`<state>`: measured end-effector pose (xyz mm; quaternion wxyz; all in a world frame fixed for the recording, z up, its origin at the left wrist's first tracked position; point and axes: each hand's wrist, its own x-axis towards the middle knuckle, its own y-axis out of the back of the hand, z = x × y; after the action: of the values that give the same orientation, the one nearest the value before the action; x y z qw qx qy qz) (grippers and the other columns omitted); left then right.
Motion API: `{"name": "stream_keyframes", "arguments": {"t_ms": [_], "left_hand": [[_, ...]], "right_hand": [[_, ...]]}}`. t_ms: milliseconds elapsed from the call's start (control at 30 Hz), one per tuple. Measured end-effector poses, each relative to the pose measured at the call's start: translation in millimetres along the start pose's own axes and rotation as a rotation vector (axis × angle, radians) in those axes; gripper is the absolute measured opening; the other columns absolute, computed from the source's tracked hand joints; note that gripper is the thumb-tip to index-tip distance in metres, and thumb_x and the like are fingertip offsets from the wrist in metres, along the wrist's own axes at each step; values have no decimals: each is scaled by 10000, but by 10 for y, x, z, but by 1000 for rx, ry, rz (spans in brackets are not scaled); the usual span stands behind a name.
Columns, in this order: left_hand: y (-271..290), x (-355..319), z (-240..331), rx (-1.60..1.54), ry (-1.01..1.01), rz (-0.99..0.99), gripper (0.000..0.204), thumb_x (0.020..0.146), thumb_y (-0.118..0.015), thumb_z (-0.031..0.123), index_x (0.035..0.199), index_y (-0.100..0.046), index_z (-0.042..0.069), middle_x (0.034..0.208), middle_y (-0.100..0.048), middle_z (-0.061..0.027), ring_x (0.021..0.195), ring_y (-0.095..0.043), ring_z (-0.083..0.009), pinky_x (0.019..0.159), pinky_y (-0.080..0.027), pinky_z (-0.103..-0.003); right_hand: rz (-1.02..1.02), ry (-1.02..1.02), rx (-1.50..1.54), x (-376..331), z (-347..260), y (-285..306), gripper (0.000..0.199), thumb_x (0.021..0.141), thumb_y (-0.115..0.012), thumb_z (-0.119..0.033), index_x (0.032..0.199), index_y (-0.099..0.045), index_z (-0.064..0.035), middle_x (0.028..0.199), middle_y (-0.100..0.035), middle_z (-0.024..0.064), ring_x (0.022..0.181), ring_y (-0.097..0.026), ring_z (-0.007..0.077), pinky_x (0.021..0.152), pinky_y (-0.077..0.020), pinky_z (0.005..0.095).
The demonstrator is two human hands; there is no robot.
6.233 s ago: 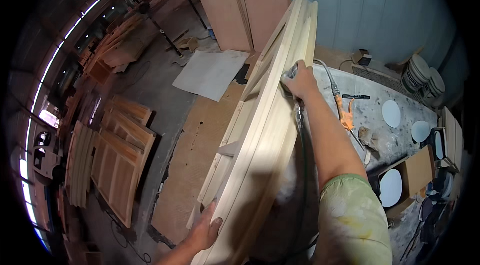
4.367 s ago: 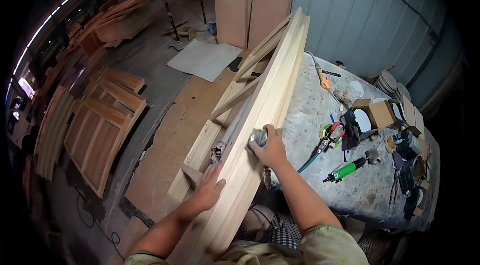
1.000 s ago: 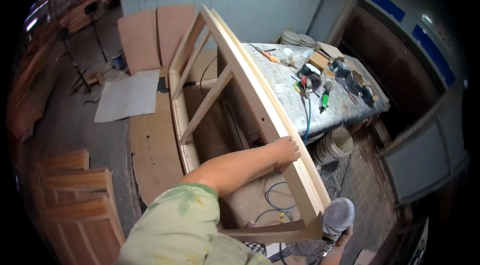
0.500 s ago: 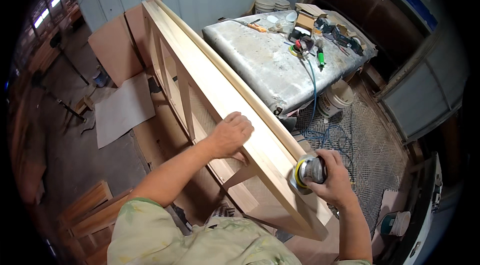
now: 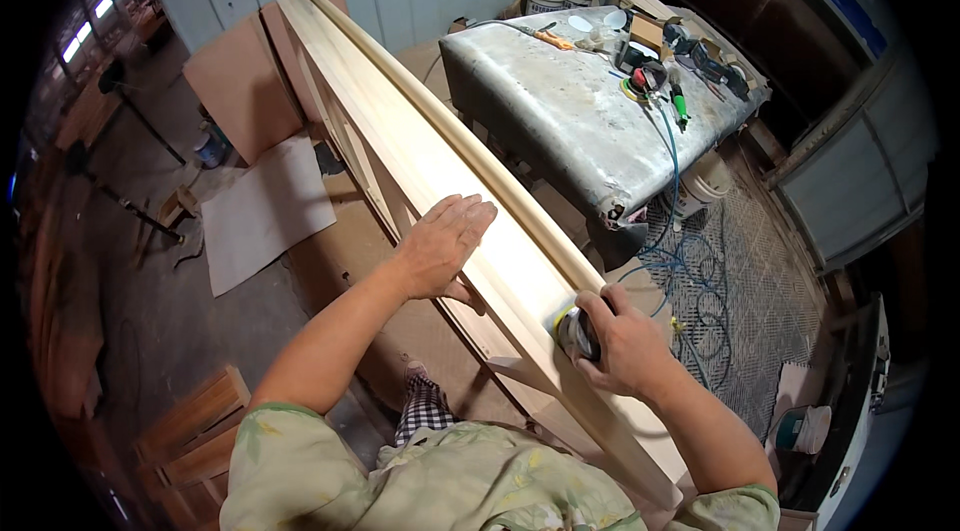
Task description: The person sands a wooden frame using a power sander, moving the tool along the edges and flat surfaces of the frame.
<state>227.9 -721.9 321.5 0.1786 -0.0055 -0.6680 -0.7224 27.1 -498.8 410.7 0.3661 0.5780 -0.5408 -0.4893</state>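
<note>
A long pale wooden cabinet frame (image 5: 385,91) runs from the far left to the near right in front of me. My left hand (image 5: 445,246) lies on its upper face near the left edge, fingers stretched out and the thumb down over the side. In my right hand (image 5: 625,341) is a small round sander (image 5: 575,334) with a yellow ring, its body partly hidden by the fingers. The sander sits against the upper board, beside the raised rounded rail (image 5: 450,151) along the right edge.
A covered worktable (image 5: 540,121) holds another sander (image 5: 645,81), a green tool (image 5: 680,106) and several boxes. A blue hose (image 5: 672,146) hangs to the floor, coiling near a white bucket (image 5: 700,186). Wooden panels (image 5: 195,421) lie lower left; a pale sheet (image 5: 265,216) lies on the floor.
The sander in my right hand has moved left and slightly farther away along the board. My left hand's fingers have straightened. The view has shifted, so the worktable appears farther right.
</note>
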Motion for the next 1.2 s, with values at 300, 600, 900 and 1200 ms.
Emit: {"name": "stream_keyframes", "arguments": {"t_ms": [300,600,900,1200], "left_hand": [[47,-440,-1452,59,276,90,1237,527,-855,452,1448,-191,-40,1491,-276,-172,1404,-227,-321,1180,-153,-427],[152,-601,-2302,46,384,115,1100,586,-854,283,1451,-229,14,1510,-257,-157,1408,-229,-322,1175,-186,-422],[65,-531,-2306,-71,359,229,1199,516,-870,347,1442,-198,-13,1521,-187,-180,1411,-198,-350,1178,-195,-421],[429,-666,-4027,144,470,-9,1088,669,-784,467,1446,-217,-42,1515,-232,-181,1423,-179,-312,1187,-133,-409]], "right_hand": [[90,36,-58,1738,-863,-90,564,721,-742,-290,1166,-434,-128,1087,-488,173,826,-636,385,675,-544,464],[50,68,-28,2216,-1038,-13,557,722,-724,-241,1189,-458,-95,1048,-477,175,811,-614,395,702,-517,471],[83,137,-30,3872,-1476,56,556,735,-702,-322,1174,-472,-71,1091,-502,198,847,-621,402,741,-526,478],[38,61,-48,3910,-1721,9,521,758,-703,-304,1181,-482,-94,1063,-496,193,844,-620,403,728,-531,469]]}}
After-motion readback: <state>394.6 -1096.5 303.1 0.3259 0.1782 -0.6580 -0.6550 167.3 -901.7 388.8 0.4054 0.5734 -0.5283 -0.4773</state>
